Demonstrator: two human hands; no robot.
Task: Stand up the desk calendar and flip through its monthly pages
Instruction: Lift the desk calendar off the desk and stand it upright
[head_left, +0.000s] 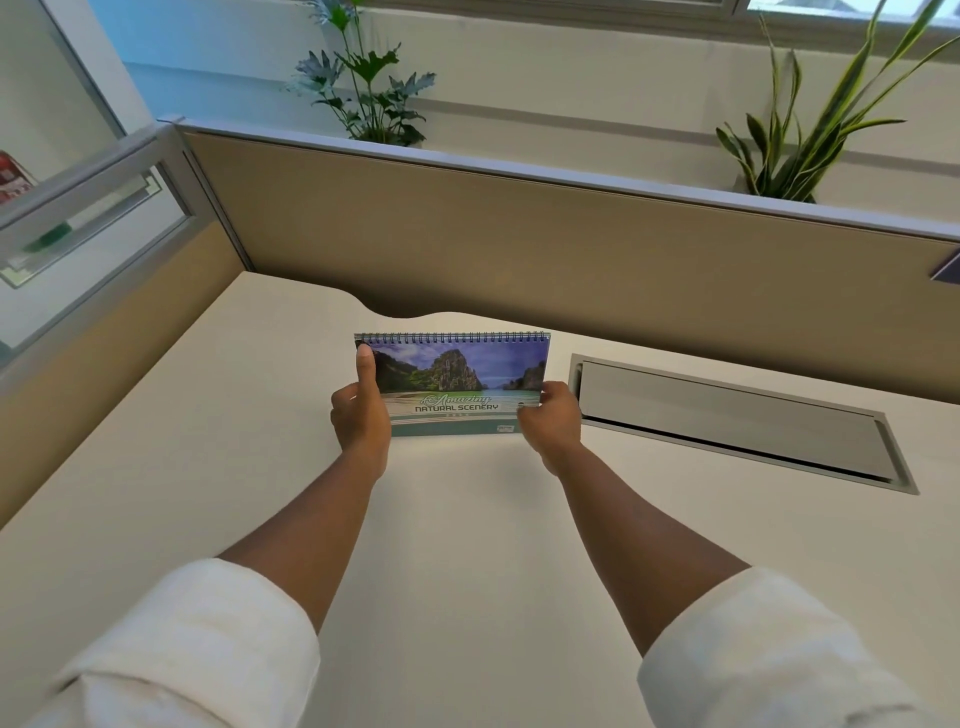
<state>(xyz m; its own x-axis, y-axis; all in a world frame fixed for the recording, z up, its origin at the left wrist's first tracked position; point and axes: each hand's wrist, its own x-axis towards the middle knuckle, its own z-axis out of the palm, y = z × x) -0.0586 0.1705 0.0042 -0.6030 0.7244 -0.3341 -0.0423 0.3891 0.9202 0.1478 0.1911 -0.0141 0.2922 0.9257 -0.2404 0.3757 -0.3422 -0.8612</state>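
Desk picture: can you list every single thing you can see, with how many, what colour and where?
desk calendar: one, blue and green scenery cover with black spiral on top, middle of the desk, held at both ends
desk: one, cream, fills the lower picture
cable hatch: one, grey metal, set in the desk right of the calendar
partition: one, tan with grey frame, behind the desk
plants: two, green, behind the partition, left and right
left hand: one, on the calendar's left edge, thumb up the cover
right hand: one, pinching the calendar's lower right corner
sleeves: two, white, rolled, bottom corners
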